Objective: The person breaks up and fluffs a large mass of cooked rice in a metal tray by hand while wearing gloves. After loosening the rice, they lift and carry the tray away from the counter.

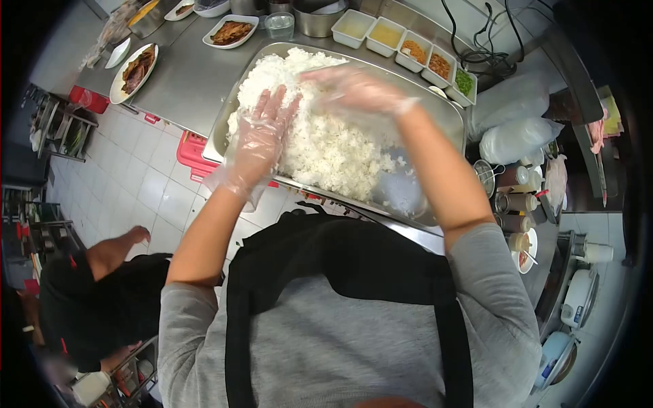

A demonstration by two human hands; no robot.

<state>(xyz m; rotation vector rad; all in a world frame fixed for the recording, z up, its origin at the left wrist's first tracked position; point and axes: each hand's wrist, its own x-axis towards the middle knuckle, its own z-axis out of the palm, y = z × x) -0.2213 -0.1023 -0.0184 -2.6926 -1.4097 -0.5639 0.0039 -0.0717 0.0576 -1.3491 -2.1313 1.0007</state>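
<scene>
A large metal tray (pixel 445 126) holds a wide heap of cooked white rice (pixel 340 156), piled highest at its far left. My left hand (pixel 266 129), in a clear plastic glove, lies on the rice with its fingers spread. Over the far side of the heap, my right hand (pixel 360 90) is also gloved and blurred by motion, its fingers stretched out to the left. A pale bluish shape (pixel 400 192) with a smooth look sits at the tray's near right, beside loose grains.
Behind the tray stand several white containers of toppings (pixel 388 35). Plates of browned food (pixel 231 32) are on the steel counter (pixel 178 85). Plastic bags (pixel 517 139) and sauce bottles (pixel 513 202) line the right. Another person (pixel 102 299) is at lower left.
</scene>
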